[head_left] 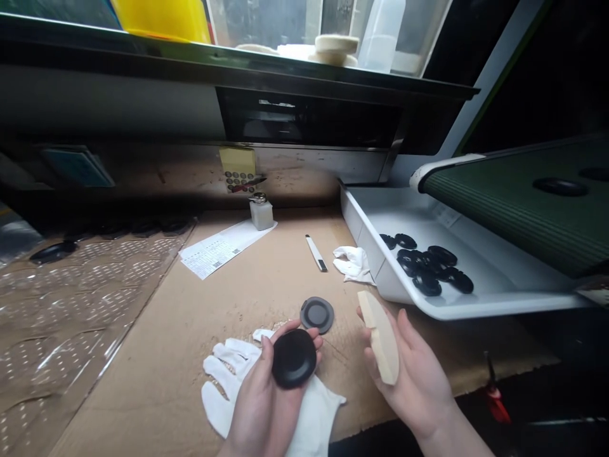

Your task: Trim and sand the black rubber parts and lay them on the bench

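Seen from the person's own head, the left hand cradled a matte black rounded disc in its palm, with the fingers curled up around the disc's edge, so that hand was closed on it. The right hand was raised beside it, well clear of the disc, and gripped a pale, curved wooden block along its length between thumb and fingers. Beneath the left hand lay a white cotton glove, spread on a cardboard-covered surface. Just beyond the hands sat a round grey disc with a darker centre, lying flat and apart from everything else. To the right, a white plastic tray held a loose cluster of black discs, some overlapping, and another black disc lay on a dark green conveyor belt above it. So one disc was in hand, one lay out on the cardboard, and many more were gathered in the tray; the view did not show which had been worked on. A folded white cloth lay by the tray's near corner.
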Motion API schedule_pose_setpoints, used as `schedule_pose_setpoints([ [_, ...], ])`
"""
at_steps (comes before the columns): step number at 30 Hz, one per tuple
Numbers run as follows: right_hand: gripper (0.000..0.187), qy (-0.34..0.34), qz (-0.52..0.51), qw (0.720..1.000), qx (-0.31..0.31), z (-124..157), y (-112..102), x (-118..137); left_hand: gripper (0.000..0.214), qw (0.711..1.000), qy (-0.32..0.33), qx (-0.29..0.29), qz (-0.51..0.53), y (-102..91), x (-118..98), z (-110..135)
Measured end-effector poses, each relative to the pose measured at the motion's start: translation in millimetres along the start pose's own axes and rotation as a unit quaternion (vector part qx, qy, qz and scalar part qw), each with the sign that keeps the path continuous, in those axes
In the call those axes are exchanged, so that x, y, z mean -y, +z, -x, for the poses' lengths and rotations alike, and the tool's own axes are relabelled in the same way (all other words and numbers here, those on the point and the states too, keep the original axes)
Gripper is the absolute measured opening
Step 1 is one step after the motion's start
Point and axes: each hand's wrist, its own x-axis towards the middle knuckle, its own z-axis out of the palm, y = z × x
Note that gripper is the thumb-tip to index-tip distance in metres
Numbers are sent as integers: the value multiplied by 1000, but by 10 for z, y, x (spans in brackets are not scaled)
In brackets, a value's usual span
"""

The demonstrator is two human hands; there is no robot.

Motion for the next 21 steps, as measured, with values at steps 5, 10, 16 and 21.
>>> schedule_pose_setpoints([
  [5, 39, -46, 36, 998, 10, 5, -17, -16, 37, 1000, 2, 6, -9, -7, 11, 13],
  [10, 39, -72, 41, 995, 64, 21, -58, -18, 37, 1000, 5, 8, -15, -3, 11, 17],
  [16, 26, -100, 4, 995, 17, -17, -129, -40, 38, 1000, 0, 4, -14, 16, 10, 24],
  [21, 19, -132, 13, 989, 69, -94, -216, -81, 38, 1000, 1, 16, -16, 39, 13, 35],
])
